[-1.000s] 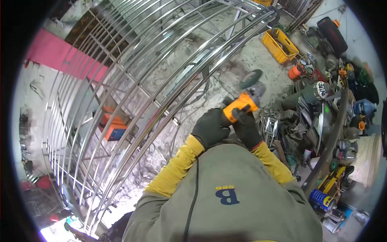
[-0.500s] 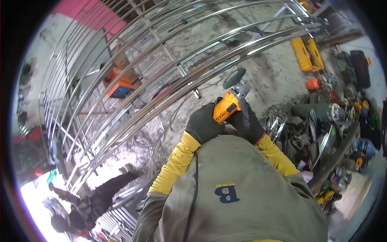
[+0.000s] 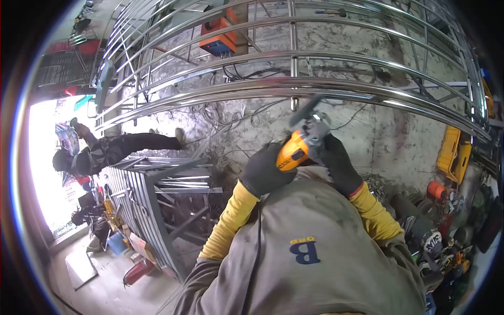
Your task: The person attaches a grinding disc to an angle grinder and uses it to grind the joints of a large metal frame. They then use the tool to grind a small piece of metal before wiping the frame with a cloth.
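Observation:
Both gloved hands hold a yellow-orange angle grinder (image 3: 293, 153) in front of my chest. My left hand (image 3: 266, 169), in a dark glove, is wrapped round its body from the left. On the right side, my right hand (image 3: 338, 164) is closed at the grinder near its grey head, its fingers partly hidden. The dark wheel (image 3: 305, 113) on the head is seen nearly edge-on. In this view the wheel overlaps the nearest shiny metal tubes of a large railing frame (image 3: 346, 95). A dark cord (image 3: 254, 262) runs down over my grey shirt.
An orange-and-blue machine (image 3: 219, 39) stands behind the tubes. At left, another person (image 3: 121, 149) stands near the bright doorway, beside stacked metal bars (image 3: 136, 210). A yellow crate (image 3: 454, 154) and piled tools are at right. Cables lie on the floor, and a fire extinguisher (image 3: 138, 273) is lower left.
My view has turned left, so the railing lies more level across the top and the doorway and other person show more. Both hands keep hold of the grinder; its wheel now overlaps the railing.

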